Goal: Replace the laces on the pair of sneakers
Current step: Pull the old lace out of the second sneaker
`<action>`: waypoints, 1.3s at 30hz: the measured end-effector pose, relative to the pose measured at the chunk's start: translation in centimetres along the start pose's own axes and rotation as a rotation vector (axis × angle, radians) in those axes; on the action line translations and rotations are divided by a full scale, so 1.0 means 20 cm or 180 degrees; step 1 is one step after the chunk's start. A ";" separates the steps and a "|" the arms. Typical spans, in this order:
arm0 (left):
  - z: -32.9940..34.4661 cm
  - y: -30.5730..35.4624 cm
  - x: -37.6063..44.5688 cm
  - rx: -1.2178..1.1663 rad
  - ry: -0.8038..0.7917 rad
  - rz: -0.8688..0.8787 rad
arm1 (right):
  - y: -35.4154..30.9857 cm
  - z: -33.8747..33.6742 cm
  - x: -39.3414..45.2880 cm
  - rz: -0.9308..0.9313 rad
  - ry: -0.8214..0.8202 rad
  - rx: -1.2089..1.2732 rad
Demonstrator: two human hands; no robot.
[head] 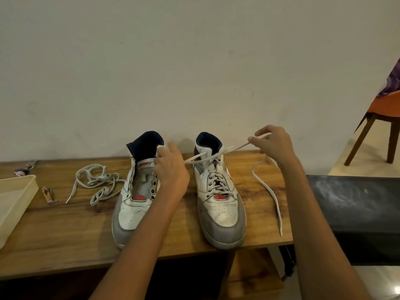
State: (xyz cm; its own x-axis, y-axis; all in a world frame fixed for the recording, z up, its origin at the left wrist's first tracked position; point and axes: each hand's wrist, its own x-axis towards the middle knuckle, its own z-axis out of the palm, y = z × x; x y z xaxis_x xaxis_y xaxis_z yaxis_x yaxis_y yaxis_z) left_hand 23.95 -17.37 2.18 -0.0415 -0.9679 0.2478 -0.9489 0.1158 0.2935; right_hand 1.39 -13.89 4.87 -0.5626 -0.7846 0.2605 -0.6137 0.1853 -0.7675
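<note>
Both hands pull the lace [218, 153] taut: our left hand [171, 169] and right hand [273, 144] each pinch an end to tighten the right shoe [218, 204].

tray [15, 204] cut by left edge, chair [381, 118] cut right

On the one wooden table [65, 239] stand two sneakers, a left sneaker [132, 204] and a right sneaker [218, 204], with two laces, a loose lace [95, 182] and a threaded lace [268, 187], one cream tray [13, 204], one chair [381, 118], and two hands, left hand [171, 172] and right hand [275, 144].
</note>
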 end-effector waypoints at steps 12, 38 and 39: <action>0.13 0.09 -0.05 -0.0953 0.0059 0.1230 | -0.09 0.16 -0.07 -0.0202 -0.1321 -0.0229; 0.08 0.20 -0.05 -0.0994 0.0541 0.1482 | -0.08 0.31 -0.22 0.0072 -0.0531 0.1291; 0.10 0.20 -0.05 -0.0988 0.0502 0.1480 | -0.08 0.34 -0.24 0.0047 -0.0455 0.1252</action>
State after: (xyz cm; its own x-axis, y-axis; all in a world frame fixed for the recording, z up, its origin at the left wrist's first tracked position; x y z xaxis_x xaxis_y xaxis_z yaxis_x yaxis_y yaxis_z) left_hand 19.45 -16.44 1.20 -0.3623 -0.7576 0.5429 -0.7050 0.6038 0.3721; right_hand 8.85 -14.51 0.88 -0.4702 -0.8630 0.1850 -0.3321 -0.0212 -0.9430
